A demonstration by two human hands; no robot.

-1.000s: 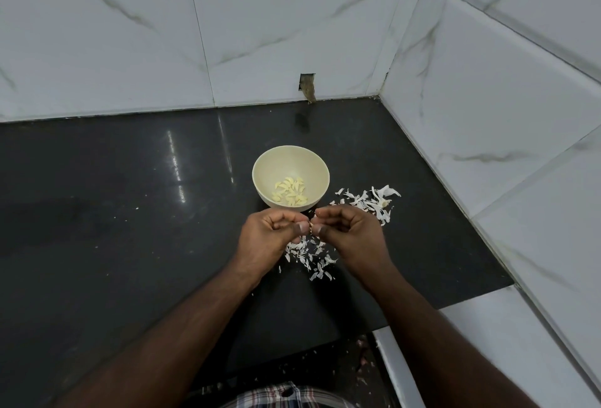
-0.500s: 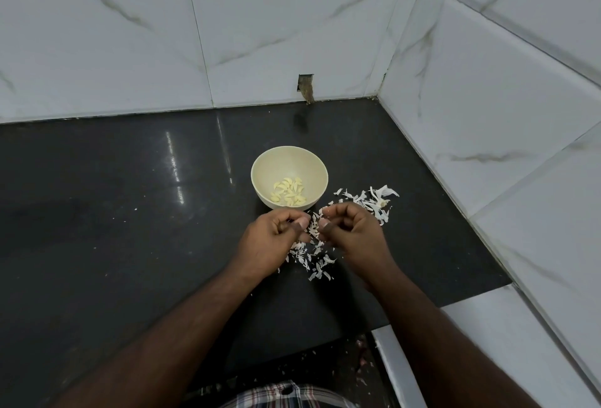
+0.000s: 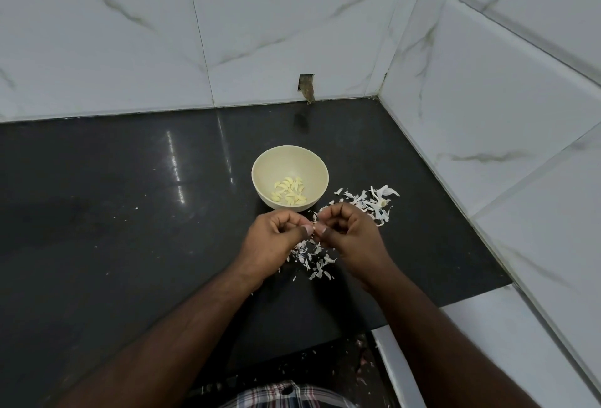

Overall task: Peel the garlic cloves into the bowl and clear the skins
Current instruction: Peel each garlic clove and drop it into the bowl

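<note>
both hands meet just in front of the cream bowl [image 3: 317,165], at its 6 o'clock: the left hand [image 3: 276,240] and right hand [image 3: 349,233] each have curled fingers and thumb pinching a small garlic clove [image 3: 314,227] between the thumb tips, though it is mostly hidden and may be only a shred of skin. peeled cloves [image 3: 289,194] lie in the bowl; loose skins [image 3: 374,201] litter the dark desk [image 3: 130,212] at the bowl's 4 o'clock and beneath the hands. to peel well, keep the pinch light, lift the skin with a nail, let it fall onto the existing pile, then drop the bare clove into the bowl.
</note>
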